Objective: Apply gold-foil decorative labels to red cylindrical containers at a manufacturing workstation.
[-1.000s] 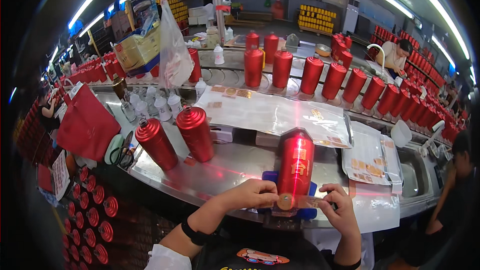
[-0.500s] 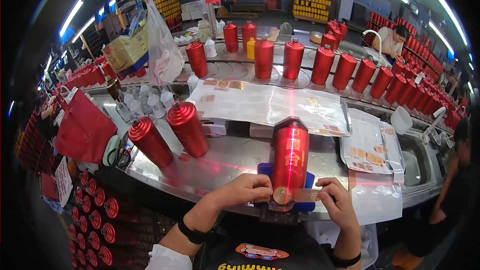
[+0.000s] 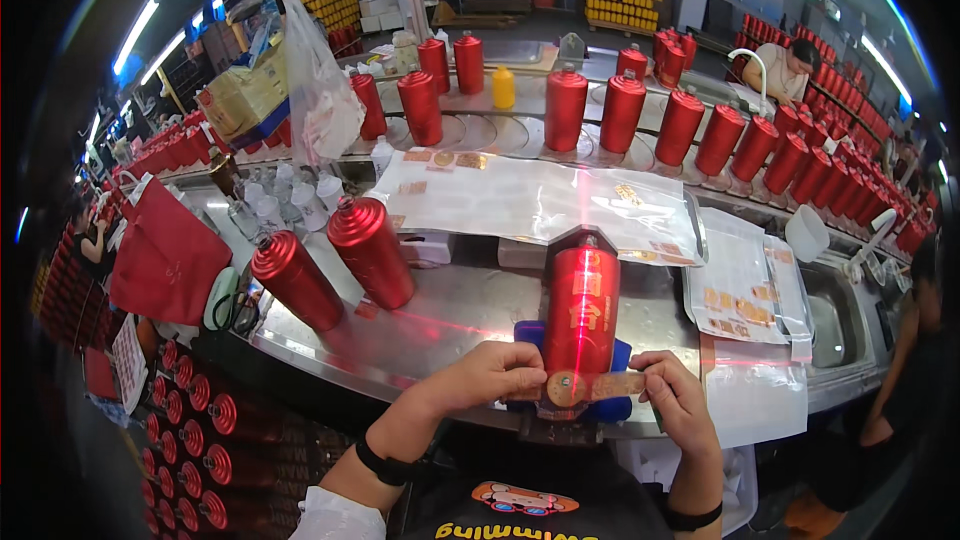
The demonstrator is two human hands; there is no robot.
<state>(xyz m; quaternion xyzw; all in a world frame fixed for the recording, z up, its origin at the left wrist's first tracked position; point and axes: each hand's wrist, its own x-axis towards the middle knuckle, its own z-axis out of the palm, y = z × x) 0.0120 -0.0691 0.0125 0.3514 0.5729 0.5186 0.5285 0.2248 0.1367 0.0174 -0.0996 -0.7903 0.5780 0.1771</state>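
Observation:
A red bottle point(image 3: 583, 305) with gold characters lies in a dark cradle with blue pads point(image 3: 612, 410), its neck away from me. A thin red laser line runs along its length. Across the bottle's near end stretches a brownish-gold label strip point(image 3: 615, 386) with a round seal in its middle. My left hand point(image 3: 492, 373) pinches the strip's left end, and my right hand point(image 3: 680, 400) pinches its right end. How firmly the strip touches the bottle I cannot tell. Two more red bottles point(image 3: 370, 252) stand on the steel bench to the left.
Beyond the cradle lies a white label sheet point(image 3: 480, 198); more sheets point(image 3: 740, 285) lie right, before a sink point(image 3: 832, 325). Red bottles point(image 3: 566, 112) line a conveyor behind. A red bag point(image 3: 168, 255) sits left, above many bottles point(image 3: 222, 415). A co-worker point(image 3: 780, 75) is far right.
The strip's right end and my right hand have come down slightly, so the strip runs straighter across the bottle. On the conveyor the near bottles have shifted right, the far ones left.

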